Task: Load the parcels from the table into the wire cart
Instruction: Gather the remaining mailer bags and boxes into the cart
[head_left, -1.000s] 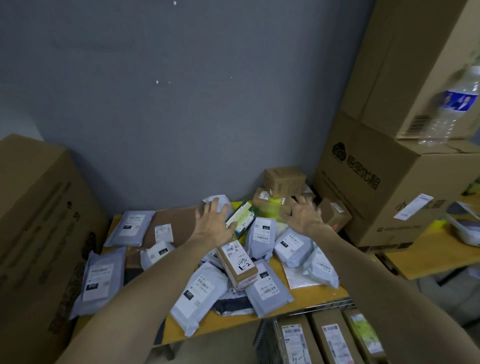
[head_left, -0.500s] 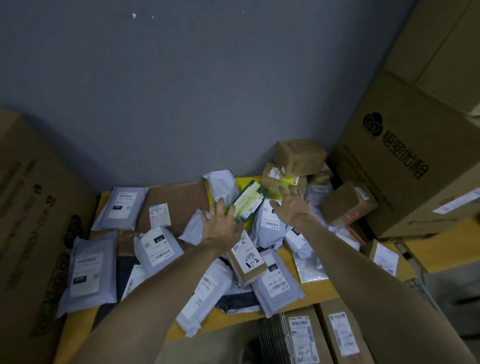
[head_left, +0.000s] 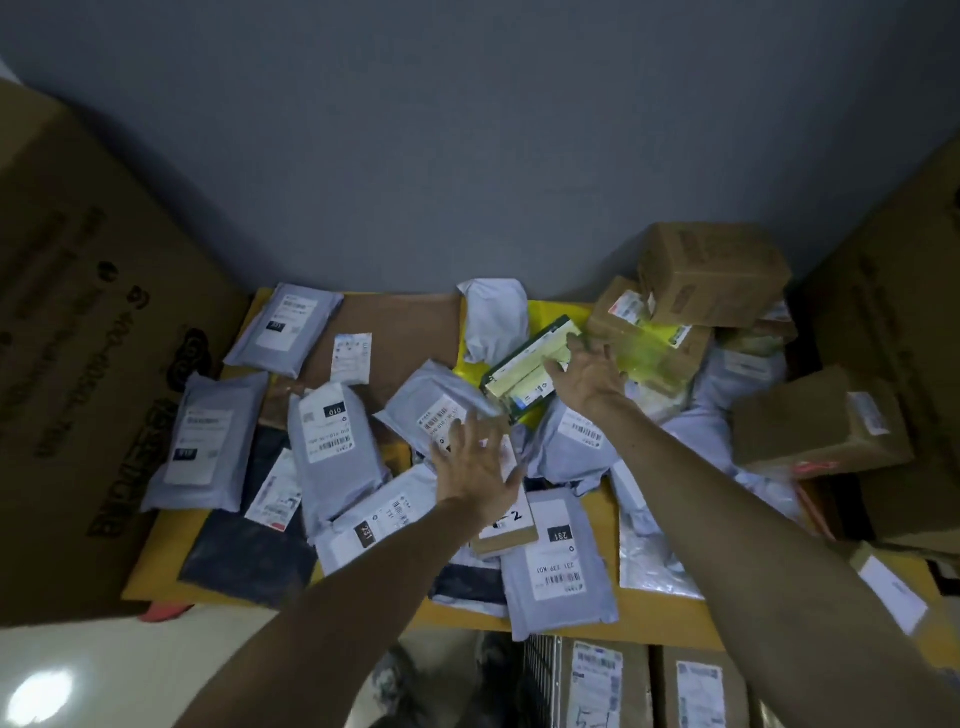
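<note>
"Toward the back of the table (head_left: 654, 621), which parcel looks likely to go next?" asks the first watcher.

"Probably the green-and-yellow box (head_left: 524, 366)," says the second. "It lies tilted on the heap, its long axis running from near-left to far-right. The right hand (head_left: 589, 376) is the nearer one, at the box's far-right end. Its fingers are straight and spread, the tips over the box's edge, and it grips nothing. The move turns on curling those fingers round that short end."

"And the left hand (head_left: 475, 470)?"

"It is closer to the person, splayed above a grey mailer (head_left: 441, 410) and a small brown box (head_left: 506, 527), and holds nothing. Blur hides whether it touches them, and it covers much of the brown box."

"Where is the wire cart (head_left: 543, 670)?"

"Below the table's front edge, cut off by the frame, with labelled cartons (head_left: 597, 680) inside. Most of the parcels are on the table."
</note>
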